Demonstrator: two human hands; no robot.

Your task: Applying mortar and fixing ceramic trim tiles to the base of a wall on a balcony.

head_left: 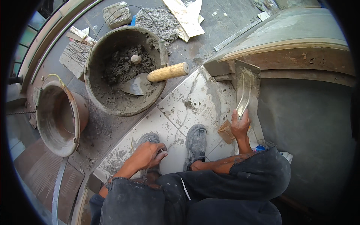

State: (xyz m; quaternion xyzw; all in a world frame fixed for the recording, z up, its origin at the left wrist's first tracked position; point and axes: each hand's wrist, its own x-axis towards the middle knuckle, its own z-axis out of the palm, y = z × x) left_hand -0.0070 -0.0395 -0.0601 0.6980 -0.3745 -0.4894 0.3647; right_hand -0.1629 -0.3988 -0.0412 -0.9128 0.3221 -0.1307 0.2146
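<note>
Mortar-spattered white tiles (221, 101) lie under the person, with dark trouser legs (258, 176) nearest the view; just beyond them the left hand (149, 154) hangs over one of two dusty grey shoes (195, 144) — its fingers loosely curled, thumb near the fingertips, with nothing seen between them. To its right the right hand (241, 123) has its fingers wrapped round the lower end of a metal float (248, 88); the tool lies straight ahead of those fingers, its long axis running away from the person, near the wooden edge of a curved ledge (288, 28); the right hand alone touches it, the left being well apart. One folded brown scrap (226, 132) lies just beside the right wrist.

Farther off stand two buckets — a smaller one (83, 108) at the left and a large one (90, 84) ahead, holding grey mortar (122, 67); in the latter rests one pointed trowel (137, 85), its wooden handle reaching over the rim toward the right, touched by neither hand; one pale knob (135, 59) sits in the mix. Beyond lie two rough blocks (117, 15), one stringy grey bundle (157, 24) and several pale board pieces (185, 17); their exact count cannot be told.
</note>
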